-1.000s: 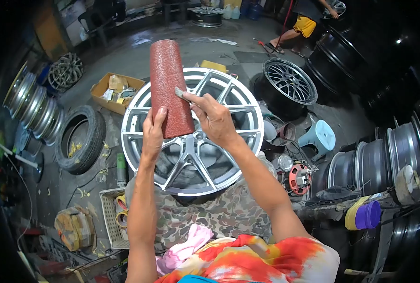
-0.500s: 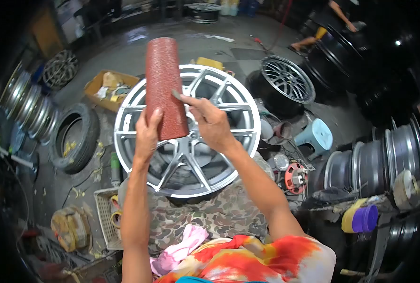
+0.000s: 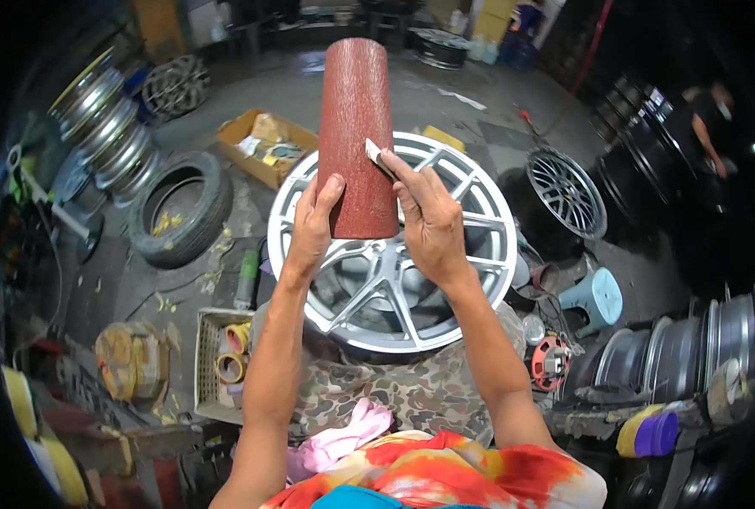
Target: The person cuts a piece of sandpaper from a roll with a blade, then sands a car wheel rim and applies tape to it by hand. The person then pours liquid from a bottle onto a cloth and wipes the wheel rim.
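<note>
A reddish-brown cylinder (image 3: pixel 358 110) with a rough, streaky surface, like a roll of sandpaper, stands nearly upright in front of me. My left hand (image 3: pixel 313 219) grips its lower left side, thumb on the front. In my right hand (image 3: pixel 435 212) is a small flat blade-like piece (image 3: pixel 375 151), pinched near the fingertips, its pale end against the right side of the cylinder. Behind and below both hands lies a silver car wheel rim (image 3: pixel 383 291) with several spokes, close to my lap. Part of the rim is hidden by the cylinder and my hands.
A cardboard box (image 3: pixel 257 159) of scraps and a tyre (image 3: pixel 216 208) lie on the left. A basket (image 3: pixel 208 373) with tape rolls sits nearer. On the right are a blue stool (image 3: pixel 602 299), an angled black wheel (image 3: pixel 566 193) and several rims (image 3: pixel 678 352). Another person (image 3: pixel 706 127) is farther back.
The cylinder and both hands have shifted right in view as the camera turned. The blade-like piece now shows its pale face, higher against the cylinder. The other person has moved right.
</note>
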`<action>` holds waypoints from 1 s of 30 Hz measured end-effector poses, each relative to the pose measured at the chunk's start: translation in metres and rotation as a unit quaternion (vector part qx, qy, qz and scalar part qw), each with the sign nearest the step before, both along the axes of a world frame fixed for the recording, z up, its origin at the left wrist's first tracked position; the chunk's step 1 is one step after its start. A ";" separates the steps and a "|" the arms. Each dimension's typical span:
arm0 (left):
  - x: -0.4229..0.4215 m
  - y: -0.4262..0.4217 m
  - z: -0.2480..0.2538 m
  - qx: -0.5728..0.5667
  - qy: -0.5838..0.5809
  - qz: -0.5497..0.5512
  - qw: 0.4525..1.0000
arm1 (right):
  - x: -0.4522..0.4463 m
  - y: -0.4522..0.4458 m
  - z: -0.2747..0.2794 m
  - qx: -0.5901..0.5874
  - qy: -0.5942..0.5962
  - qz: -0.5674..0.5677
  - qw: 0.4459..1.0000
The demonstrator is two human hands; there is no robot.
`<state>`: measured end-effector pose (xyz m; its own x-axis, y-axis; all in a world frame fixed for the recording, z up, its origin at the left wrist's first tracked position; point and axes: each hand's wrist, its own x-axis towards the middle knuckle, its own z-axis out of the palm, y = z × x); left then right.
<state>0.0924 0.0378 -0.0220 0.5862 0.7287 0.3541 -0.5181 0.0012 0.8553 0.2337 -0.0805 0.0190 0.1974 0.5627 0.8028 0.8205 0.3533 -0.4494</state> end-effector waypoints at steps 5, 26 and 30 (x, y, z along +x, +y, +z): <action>-0.103 0.012 0.014 0.076 0.061 0.197 0.976 | -0.056 0.023 0.030 -0.053 -0.055 0.120 0.990; -0.242 -0.126 -0.065 -0.177 0.152 0.264 0.936 | -0.207 0.010 -0.077 -0.230 0.216 0.221 0.923; -0.254 -0.150 -0.077 -0.230 0.152 0.254 0.927 | -0.189 0.037 -0.095 -0.241 0.154 0.191 0.939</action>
<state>-0.1621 -0.1121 -0.0990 0.1485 0.9707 -0.1887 -0.2873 0.2250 0.9311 0.0442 -0.0439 -0.0757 0.0889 0.9232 0.3739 0.4805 0.2891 -0.8280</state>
